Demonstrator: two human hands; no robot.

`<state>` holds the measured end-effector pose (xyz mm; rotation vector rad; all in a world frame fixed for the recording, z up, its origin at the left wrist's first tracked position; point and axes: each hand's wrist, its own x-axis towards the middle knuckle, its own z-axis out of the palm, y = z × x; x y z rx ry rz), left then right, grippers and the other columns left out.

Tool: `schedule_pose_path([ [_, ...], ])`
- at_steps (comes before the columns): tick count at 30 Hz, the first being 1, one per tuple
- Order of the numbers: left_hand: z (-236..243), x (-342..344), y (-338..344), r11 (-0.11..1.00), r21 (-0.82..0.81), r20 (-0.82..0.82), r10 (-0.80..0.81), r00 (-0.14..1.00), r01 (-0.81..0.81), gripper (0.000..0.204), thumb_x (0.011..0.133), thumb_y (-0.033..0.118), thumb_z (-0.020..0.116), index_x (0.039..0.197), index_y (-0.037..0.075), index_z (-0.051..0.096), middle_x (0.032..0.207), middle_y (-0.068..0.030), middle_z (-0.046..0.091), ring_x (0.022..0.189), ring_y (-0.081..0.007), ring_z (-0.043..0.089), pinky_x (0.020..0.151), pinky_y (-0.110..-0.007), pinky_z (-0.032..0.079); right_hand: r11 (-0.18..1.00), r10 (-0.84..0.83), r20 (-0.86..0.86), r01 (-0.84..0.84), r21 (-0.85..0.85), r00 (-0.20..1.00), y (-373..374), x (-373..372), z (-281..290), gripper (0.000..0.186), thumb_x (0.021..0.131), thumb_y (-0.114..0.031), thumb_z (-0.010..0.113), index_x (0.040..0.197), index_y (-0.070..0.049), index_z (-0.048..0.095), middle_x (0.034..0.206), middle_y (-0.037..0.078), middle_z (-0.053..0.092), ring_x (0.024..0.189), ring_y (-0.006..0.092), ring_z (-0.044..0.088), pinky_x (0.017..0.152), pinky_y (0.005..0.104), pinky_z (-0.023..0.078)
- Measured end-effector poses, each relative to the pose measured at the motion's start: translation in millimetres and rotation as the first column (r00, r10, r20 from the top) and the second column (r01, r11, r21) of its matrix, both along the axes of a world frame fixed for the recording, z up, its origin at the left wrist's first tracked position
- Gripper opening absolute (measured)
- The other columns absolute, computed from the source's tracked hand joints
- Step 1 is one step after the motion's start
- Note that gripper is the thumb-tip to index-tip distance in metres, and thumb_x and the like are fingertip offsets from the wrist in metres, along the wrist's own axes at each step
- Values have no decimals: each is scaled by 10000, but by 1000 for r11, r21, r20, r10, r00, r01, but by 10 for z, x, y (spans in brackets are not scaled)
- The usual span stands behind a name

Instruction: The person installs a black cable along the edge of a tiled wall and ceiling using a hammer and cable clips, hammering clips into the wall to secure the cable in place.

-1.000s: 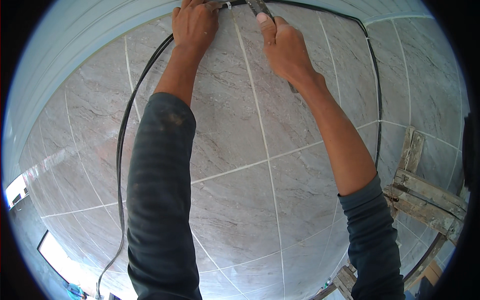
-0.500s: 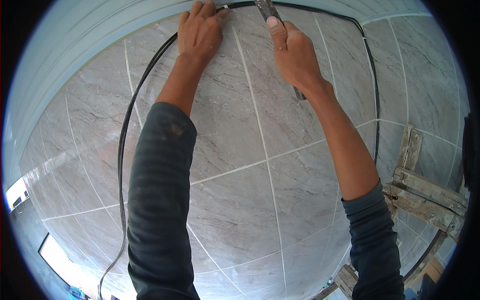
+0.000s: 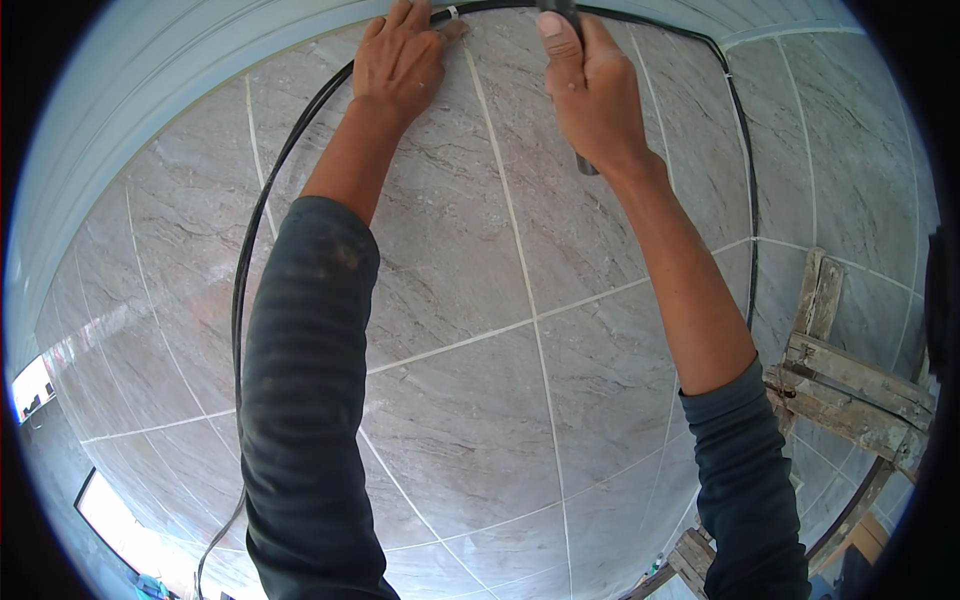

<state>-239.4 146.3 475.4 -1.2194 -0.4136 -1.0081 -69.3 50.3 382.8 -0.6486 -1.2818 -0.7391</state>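
My left hand [image 3: 400, 62] is up at the top of the tiled wall, its fingers curled over the black cable [image 3: 300, 135]. Its thumb side lies close to a small white cable clip [image 3: 453, 13]. To the right, my right hand [image 3: 598, 95] is wrapped round the handle of a hammer [image 3: 587, 165], thumb laid along it. The lower end of the handle sticks out under the fist, while the hammer's head cannot be made out at the top edge. Along the wall top the cable runs right, then bends down past another clip [image 3: 729, 75].
Grey marbled tiles [image 3: 450, 270] with pale joints cover the wall. Overhead is a light panelled ceiling [image 3: 150, 90]. A rough wooden frame [image 3: 850, 390] stands at the right. Loose cable hangs down at the left, partly behind my left sleeve. A bright opening [image 3: 115, 520] shows at lower left.
My right hand has tilted the hammer, so its upper part now shows shorter and its lower end sits higher. My left forearm has shifted slightly left; the hand stays at the cable.
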Motion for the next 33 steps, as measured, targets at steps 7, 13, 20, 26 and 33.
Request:
schedule_pose_path([
  [7,-3,68,73,967,-129,11,-221,975,221,255,983,234,541,1074,145,761,1132,-100,620,1147,-270,536,935,-417,429,757,454,365,-568,323,813,40,29,516,294,1047,-299,546,1053,-7,521,849,78,599,708,165,586,647,315,510],
  [13,-41,30,60,953,-137,-6,-275,961,272,288,1005,266,523,1115,117,744,1153,-112,610,1114,-284,532,945,-416,419,839,190,152,-241,489,970,240,-46,818,422,1005,-368,612,908,37,544,761,122,589,726,231,582,678,373,483],
  [20,5,0,101,951,-101,-12,-293,956,291,284,1005,227,507,1135,112,732,1175,-116,609,1126,-293,529,951,-417,421,891,52,96,-90,446,994,366,-149,946,573,991,-471,590,849,83,563,676,228,561,605,330,547,614,463,455],
  [26,-22,-23,108,975,-80,-53,-211,976,207,289,962,198,524,1131,104,738,1193,-111,608,1151,-285,526,974,-409,415,857,45,101,-90,508,994,427,-163,949,548,988,-431,596,889,108,577,772,300,582,727,443,578,699,485,470],
  [33,-18,-36,67,973,-99,-58,-213,975,207,285,945,175,526,1103,104,752,1173,-109,604,1162,-271,519,977,-399,414,885,70,71,-95,456,995,474,-138,964,557,983,-429,597,926,125,578,838,343,597,799,482,603,754,497,482],
])
